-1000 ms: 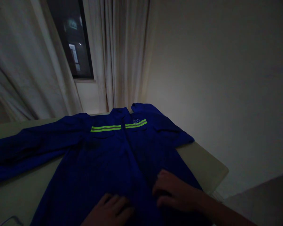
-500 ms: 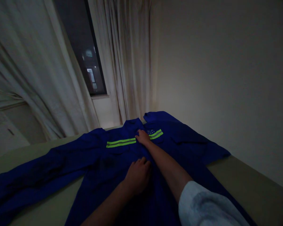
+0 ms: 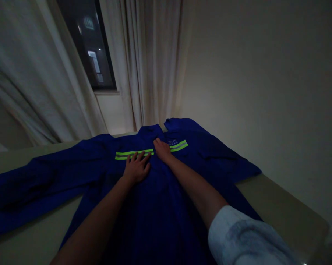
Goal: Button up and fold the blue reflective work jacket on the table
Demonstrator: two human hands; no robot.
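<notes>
A dark blue work jacket (image 3: 149, 209) lies spread on a flat pale surface, its collar at the far end and its sleeves out to both sides. Yellow-green reflective strips (image 3: 122, 155) cross its chest, and a small pale logo sits above the right one. My left hand (image 3: 136, 169) rests flat on the left chest, fingers spread over the strip. Higher up, beside the front opening below the collar, my right hand (image 3: 162, 150) has its fingers closed on the jacket's front edge. The fingertips are dim, so the exact grip is hard to see.
The pale greenish surface (image 3: 282, 202) under the jacket ends at a plain wall (image 3: 254, 81) on the right. Long light curtains (image 3: 149, 66) hang behind it, around a dark window (image 3: 91, 48). The room is dim.
My left hand has moved from the lower front up and left to the chest, and its curled fingers have spread out. My right hand stays near the front opening. The view has tilted down slightly.
</notes>
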